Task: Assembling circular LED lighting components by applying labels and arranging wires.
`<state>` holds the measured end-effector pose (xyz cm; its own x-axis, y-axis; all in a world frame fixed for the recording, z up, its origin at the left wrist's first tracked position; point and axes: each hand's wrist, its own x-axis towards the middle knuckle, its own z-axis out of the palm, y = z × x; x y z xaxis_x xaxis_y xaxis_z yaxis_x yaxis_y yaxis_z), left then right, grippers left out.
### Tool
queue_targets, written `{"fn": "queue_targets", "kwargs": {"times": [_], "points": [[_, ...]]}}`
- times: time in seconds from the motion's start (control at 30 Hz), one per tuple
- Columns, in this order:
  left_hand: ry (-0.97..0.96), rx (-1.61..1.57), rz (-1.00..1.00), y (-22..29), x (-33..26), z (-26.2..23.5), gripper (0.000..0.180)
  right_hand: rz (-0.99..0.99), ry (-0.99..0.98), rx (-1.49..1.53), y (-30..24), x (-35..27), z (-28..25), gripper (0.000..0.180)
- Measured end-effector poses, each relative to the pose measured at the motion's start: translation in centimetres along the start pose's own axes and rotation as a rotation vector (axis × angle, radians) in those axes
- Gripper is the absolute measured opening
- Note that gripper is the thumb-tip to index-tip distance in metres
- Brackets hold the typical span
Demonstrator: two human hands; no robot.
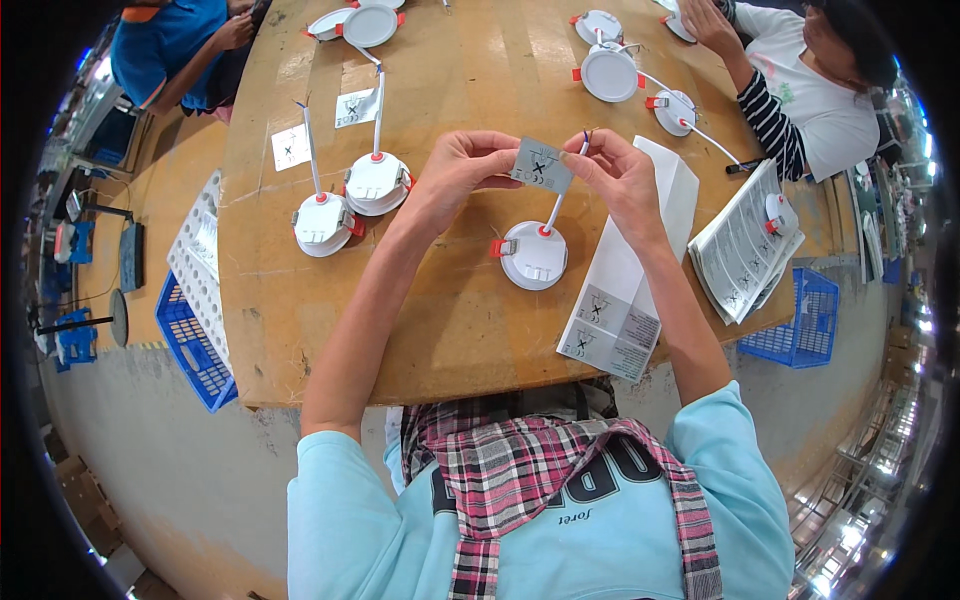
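Between my two hands a small silver-grey printed label (541,165) is stretched at the cable of a round white downlight. My left hand (470,172) pinches the label's left edge. With thumb and fingers, my right hand (617,178) closes on its right edge, beside the cable's bare wire ends. The downlight (534,256) lies on the table below, its back up and a red clip at its left. A backing strip (630,290) with several grey labels at its near end lies under my right forearm. Whether my right fingers also grip the cable is hard to see.
Two downlights (378,184) with labelled cables stand at my left. More downlights (609,75) lie across the table's far side. A stack of label sheets (745,240) is at the right edge. Blue crates (800,315) flank the table; two people sit opposite.
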<state>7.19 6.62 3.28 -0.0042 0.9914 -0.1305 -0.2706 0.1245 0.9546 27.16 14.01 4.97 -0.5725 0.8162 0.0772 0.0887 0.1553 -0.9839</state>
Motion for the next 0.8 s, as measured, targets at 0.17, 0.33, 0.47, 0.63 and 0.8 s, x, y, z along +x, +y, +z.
{"fn": "queue_targets", "kwargs": {"times": [0.17, 0.33, 0.47, 0.63, 0.8], "points": [[-0.005, -0.005, 0.002, 0.06, -0.08, 0.09, 0.022, -0.003, 0.007, -0.019, 0.12, -0.07, 0.01, 0.017], [-0.016, -0.041, -0.002, 0.02, 0.01, 0.02, 0.023, -0.012, 0.013, -0.01, -0.08, -0.12, 0.03, 0.016], [-0.023, -0.058, -0.017, 0.29, -0.11, 0.1, 0.024, -0.002, 0.017, -0.014, -0.01, -0.06, -0.04, 0.017], [-0.034, -0.082, -0.03, 0.53, -0.05, 0.16, 0.025, 0.002, 0.032, -0.02, -0.07, -0.05, -0.05, 0.017], [-0.04, -0.116, -0.051, 0.31, 0.11, -0.1, 0.025, -0.001, 0.032, -0.029, -0.24, -0.1, 0.0, 0.014]]}}
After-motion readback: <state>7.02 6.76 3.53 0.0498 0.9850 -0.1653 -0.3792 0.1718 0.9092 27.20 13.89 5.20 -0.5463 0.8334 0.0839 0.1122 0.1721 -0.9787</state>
